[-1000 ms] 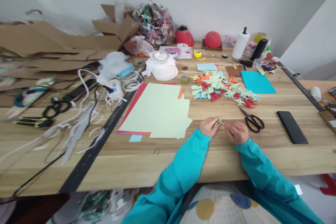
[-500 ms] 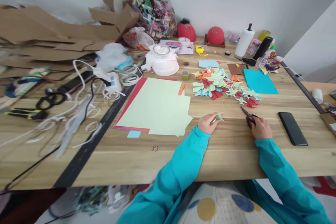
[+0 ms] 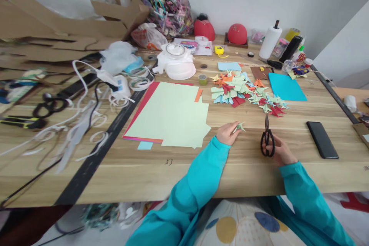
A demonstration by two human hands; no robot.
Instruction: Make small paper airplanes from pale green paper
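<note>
Between the fingertips of my left hand (image 3: 226, 133) is a small pale green origami crane (image 3: 240, 126), held just over the wooden table (image 3: 190, 173). My right hand (image 3: 280, 149) grips black-handled scissors (image 3: 266, 134) by their loops, the blades pointing away from me and looking closed. Beyond both hands lies a heap of folded paper cranes (image 3: 236, 86) in green, orange, red and blue. To the left of my left hand rests a stack of paper sheets (image 3: 173, 115), pale green on top.
Right of my right hand lies a black phone (image 3: 322, 140). A turquoise sheet (image 3: 287, 87) is beyond it. Cables (image 3: 95, 123), another pair of scissors (image 3: 49, 105) and cardboard (image 3: 66, 27) crowd the left side. A tape roll (image 3: 203, 79) sits near the cranes.
My right hand has raised the scissors off the table and turned them upright, blades pointing away. My left hand stays nearly still with the crane. The view has shifted slightly.
</note>
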